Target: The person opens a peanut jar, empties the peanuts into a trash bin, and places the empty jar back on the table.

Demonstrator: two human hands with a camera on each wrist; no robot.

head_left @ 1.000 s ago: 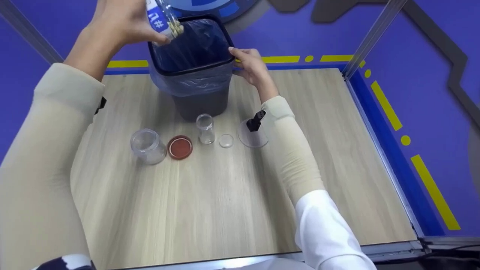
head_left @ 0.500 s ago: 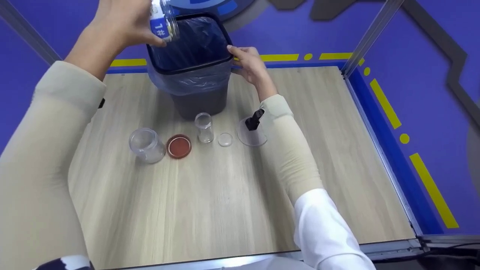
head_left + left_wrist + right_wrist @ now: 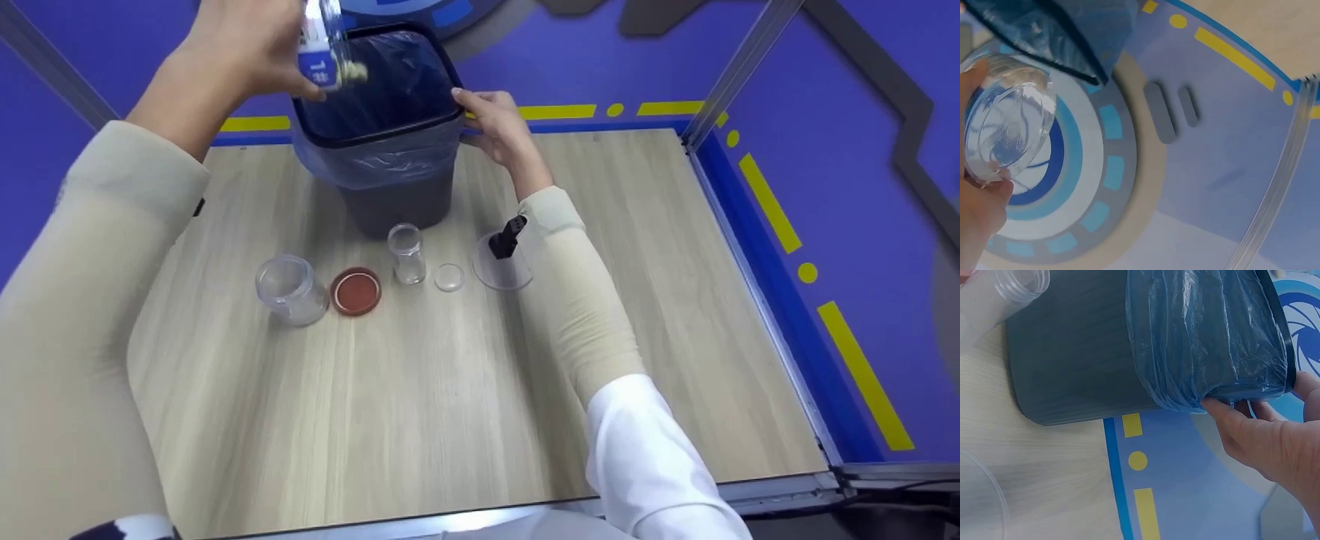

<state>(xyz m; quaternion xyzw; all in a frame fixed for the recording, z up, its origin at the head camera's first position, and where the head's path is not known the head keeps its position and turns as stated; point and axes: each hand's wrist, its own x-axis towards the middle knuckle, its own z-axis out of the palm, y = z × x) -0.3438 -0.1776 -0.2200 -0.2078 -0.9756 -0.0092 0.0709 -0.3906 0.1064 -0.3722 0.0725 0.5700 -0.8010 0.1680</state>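
Left hand grips labelled jar tipped over bin – pale bits spilling. Right hand clamps bin rim. Risk: jar mouth near rim edge – bits could miss onto table.

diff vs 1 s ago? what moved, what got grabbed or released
The left hand keeps its hold on the tipped labelled jar over the bin; the jar shifted slightly, pale contents at its mouth. Nothing taken or let go. The right hand stays on the bin's rim; table items unmoved.
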